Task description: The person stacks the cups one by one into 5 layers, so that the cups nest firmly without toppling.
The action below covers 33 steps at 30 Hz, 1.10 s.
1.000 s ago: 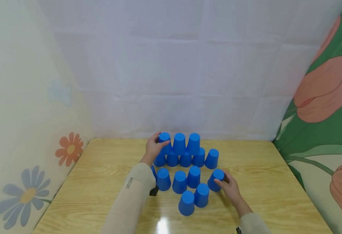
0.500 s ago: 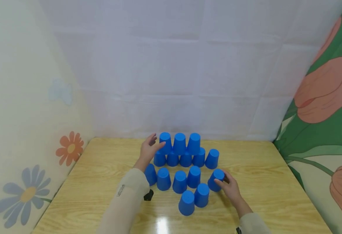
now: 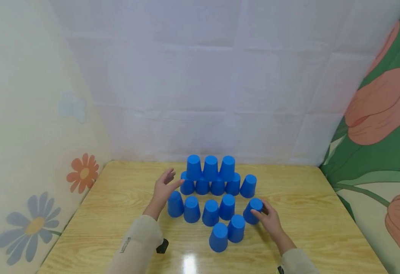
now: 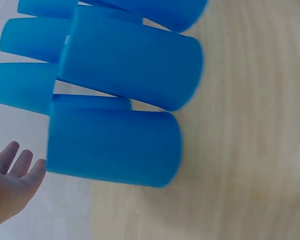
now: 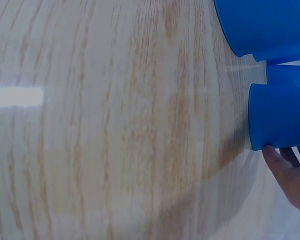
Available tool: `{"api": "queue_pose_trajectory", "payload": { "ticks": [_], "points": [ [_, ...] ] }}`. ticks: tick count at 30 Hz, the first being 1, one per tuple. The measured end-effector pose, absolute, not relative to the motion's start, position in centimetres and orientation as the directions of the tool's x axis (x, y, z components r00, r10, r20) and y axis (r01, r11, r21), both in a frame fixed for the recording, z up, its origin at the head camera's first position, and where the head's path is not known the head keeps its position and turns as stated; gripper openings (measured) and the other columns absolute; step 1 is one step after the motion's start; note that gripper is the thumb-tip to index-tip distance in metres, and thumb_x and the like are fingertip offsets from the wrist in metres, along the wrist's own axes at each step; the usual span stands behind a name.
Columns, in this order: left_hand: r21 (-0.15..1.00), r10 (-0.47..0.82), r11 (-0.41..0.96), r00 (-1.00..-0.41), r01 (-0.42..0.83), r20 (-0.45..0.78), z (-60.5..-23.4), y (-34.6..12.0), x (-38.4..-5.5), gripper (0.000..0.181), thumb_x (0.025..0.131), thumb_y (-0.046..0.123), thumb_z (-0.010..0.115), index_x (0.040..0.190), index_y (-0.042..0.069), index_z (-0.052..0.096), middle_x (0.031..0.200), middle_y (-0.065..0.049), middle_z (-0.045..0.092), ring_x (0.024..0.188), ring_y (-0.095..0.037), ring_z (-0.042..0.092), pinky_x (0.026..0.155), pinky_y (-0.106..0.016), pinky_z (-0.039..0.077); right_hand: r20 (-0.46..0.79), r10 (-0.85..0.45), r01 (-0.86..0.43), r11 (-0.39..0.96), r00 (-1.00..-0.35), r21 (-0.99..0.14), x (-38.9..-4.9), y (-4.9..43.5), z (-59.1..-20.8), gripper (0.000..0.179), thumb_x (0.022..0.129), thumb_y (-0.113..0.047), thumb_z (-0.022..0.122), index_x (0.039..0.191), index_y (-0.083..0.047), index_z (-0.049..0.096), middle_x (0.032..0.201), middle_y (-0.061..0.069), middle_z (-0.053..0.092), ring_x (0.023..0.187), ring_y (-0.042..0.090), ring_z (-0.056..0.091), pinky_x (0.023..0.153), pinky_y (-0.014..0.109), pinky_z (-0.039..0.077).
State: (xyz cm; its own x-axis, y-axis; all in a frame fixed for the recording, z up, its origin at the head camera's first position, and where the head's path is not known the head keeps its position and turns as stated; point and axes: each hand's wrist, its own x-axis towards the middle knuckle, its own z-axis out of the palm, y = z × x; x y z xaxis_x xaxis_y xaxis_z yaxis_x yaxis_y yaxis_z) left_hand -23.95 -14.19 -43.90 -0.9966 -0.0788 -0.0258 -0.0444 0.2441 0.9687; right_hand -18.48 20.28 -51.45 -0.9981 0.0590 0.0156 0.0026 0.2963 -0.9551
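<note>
Blue plastic cups stand upside down on the wooden table. At the back, three cups, among them the upper left cup [image 3: 194,168], sit on a row of cups [image 3: 202,187]. My left hand [image 3: 162,190] is to the left of this stack, fingers spread and holding nothing; in the left wrist view the hand [image 4: 12,182] is apart from the nearest cup [image 4: 115,142]. My right hand [image 3: 271,220] grips a cup [image 3: 252,211] at the right, thumb on the near side. The right wrist view shows the thumb against this cup [image 5: 280,117].
A loose front group includes a leftmost cup [image 3: 175,204], a middle cup [image 3: 210,213] and a nearest cup [image 3: 218,238]. One cup [image 3: 248,186] stands at the back row's right end. A white cloth [image 3: 200,83] hangs behind the table [image 3: 296,190].
My left hand has let go of the upper left cup and drawn back to the left and toward me. The cup stays on the stack. My right hand has not moved.
</note>
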Motion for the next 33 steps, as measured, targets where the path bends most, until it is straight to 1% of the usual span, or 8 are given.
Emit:
{"api": "queue_pose_trajectory", "payload": {
  "ticks": [3, 8, 13, 20, 26, 30, 33],
  "points": [
    [0.965, -0.064, 0.257, -0.997, -0.060, -0.045, -44.4, -14.5, -23.1, 0.080, 0.071, 0.044, 0.066, 0.133, 0.010, 0.029, 0.132, -0.014, 0.035, 0.121, -0.029, 0.029, 0.095, -0.045, 0.028, 0.005, 0.059, 0.013, 0.300, -0.998, -0.954, -18.4, 20.2, -51.3, 0.050, 0.080, -0.022, 0.061, 0.124, -0.005, 0.043, 0.121, 0.018, 0.046, 0.113, 0.035, 0.039, 0.090, 0.048, 0.033],
    [0.957, -0.034, 0.286, -0.999, -0.038, -0.029, -45.4, -15.0, -22.0, 0.078, 0.072, 0.039, 0.067, 0.133, 0.008, 0.029, 0.132, -0.016, 0.034, 0.121, -0.031, 0.029, 0.095, -0.046, 0.026, -0.013, 0.052, 0.027, 0.289, -0.999, -0.957, -18.3, 20.1, -51.0, 0.051, 0.081, -0.022, 0.060, 0.125, -0.004, 0.041, 0.122, 0.019, 0.044, 0.114, 0.035, 0.037, 0.091, 0.048, 0.032],
    [0.945, -0.019, 0.324, -0.999, -0.049, -0.045, -46.2, -15.4, -21.2, 0.076, 0.073, 0.036, 0.067, 0.133, 0.010, 0.029, 0.132, -0.016, 0.034, 0.121, -0.031, 0.028, 0.095, -0.047, 0.026, 0.000, 0.046, 0.013, 0.280, -0.999, -0.960, -18.4, 20.1, -50.6, 0.050, 0.081, -0.020, 0.061, 0.124, -0.003, 0.042, 0.121, 0.018, 0.045, 0.113, 0.035, 0.038, 0.090, 0.048, 0.033],
    [0.942, -0.030, 0.334, -0.999, -0.045, -0.037, -47.1, -15.5, -20.4, 0.071, 0.075, 0.026, 0.067, 0.133, 0.008, 0.030, 0.131, -0.018, 0.034, 0.119, -0.034, 0.030, 0.094, -0.048, 0.027, 0.008, 0.027, 0.001, 0.305, -1.000, -0.952, -18.9, 20.3, -49.1, 0.053, 0.080, -0.027, 0.062, 0.125, -0.005, 0.042, 0.122, 0.017, 0.045, 0.113, 0.035, 0.038, 0.089, 0.049, 0.034],
    [0.945, -0.026, 0.328, -1.000, -0.014, -0.006, -47.8, -15.5, -20.0, 0.070, 0.075, 0.024, 0.068, 0.132, 0.005, 0.032, 0.129, -0.019, 0.037, 0.117, -0.036, 0.032, 0.092, -0.050, 0.028, 0.026, 0.001, -0.024, 0.308, -1.000, -0.951, -19.3, 20.4, -47.7, 0.053, 0.080, -0.027, 0.062, 0.124, -0.004, 0.043, 0.120, 0.017, 0.046, 0.112, 0.032, 0.040, 0.090, 0.047, 0.034],
    [0.947, -0.023, 0.320, -1.000, 0.007, 0.015, -48.1, -15.6, -19.8, 0.069, 0.075, 0.022, 0.067, 0.131, 0.003, 0.032, 0.129, -0.020, 0.037, 0.117, -0.036, 0.032, 0.091, -0.053, 0.028, 0.053, -0.008, -0.053, 0.306, -0.999, -0.950, -19.6, 20.7, -47.0, 0.051, 0.079, -0.025, 0.063, 0.122, -0.005, 0.045, 0.118, 0.017, 0.047, 0.109, 0.031, 0.042, 0.089, 0.047, 0.035],
    [0.947, -0.030, 0.323, -0.999, 0.005, 0.015, -48.3, -15.6, -19.8, 0.067, 0.077, 0.021, 0.066, 0.131, 0.003, 0.032, 0.129, -0.020, 0.036, 0.117, -0.036, 0.032, 0.091, -0.052, 0.028, 0.084, -0.012, -0.083, 0.318, -0.996, -0.944, -20.1, 20.9, -46.5, 0.050, 0.079, -0.026, 0.063, 0.121, -0.005, 0.046, 0.117, 0.016, 0.048, 0.108, 0.031, 0.043, 0.088, 0.046, 0.036]
  ]
}}
